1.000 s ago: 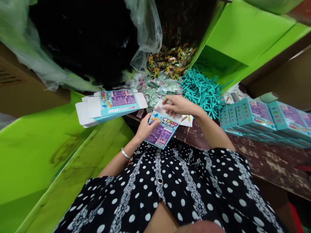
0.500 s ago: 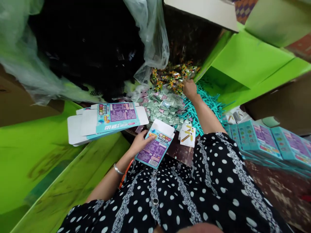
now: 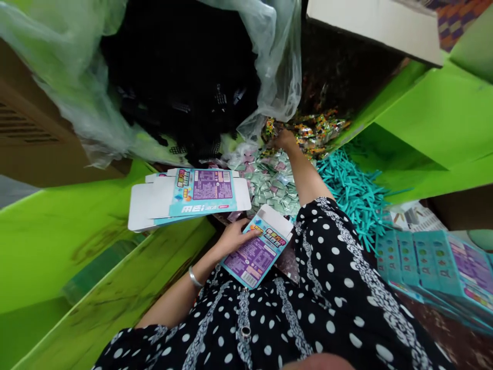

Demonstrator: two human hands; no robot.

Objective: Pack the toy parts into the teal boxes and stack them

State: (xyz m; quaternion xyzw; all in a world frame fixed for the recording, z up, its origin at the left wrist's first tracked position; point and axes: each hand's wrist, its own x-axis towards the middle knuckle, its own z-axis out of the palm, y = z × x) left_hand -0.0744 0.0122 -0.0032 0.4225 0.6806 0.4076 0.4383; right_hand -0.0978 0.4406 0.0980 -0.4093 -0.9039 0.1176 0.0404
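Observation:
My left hand (image 3: 235,236) grips a teal and purple printed carton (image 3: 256,254) near my lap, thumb across its front; the carton's white top flap stands up. My right hand (image 3: 284,141) reaches forward into clear packets of orange, yellow and green bits (image 3: 319,131). Its fingertips are hidden among them, so what it grasps does not show. Below that hand lies a heap of pale green and pink sachets (image 3: 273,177). Teal sticks (image 3: 348,192) are piled right of my right forearm.
Flattened cartons (image 3: 208,187) lie stacked at the left. Behind them, a big clear plastic bag (image 3: 277,56) holds black pieces (image 3: 185,67). Filled-out teal cartons (image 3: 435,262) stand in rows at the right. Bright green panels (image 3: 466,113) flank both sides.
My right hand has moved left across the colourful packets, and its sleeve now covers the white picture cards. My left hand keeps the carton. The whole view has shifted somewhat.

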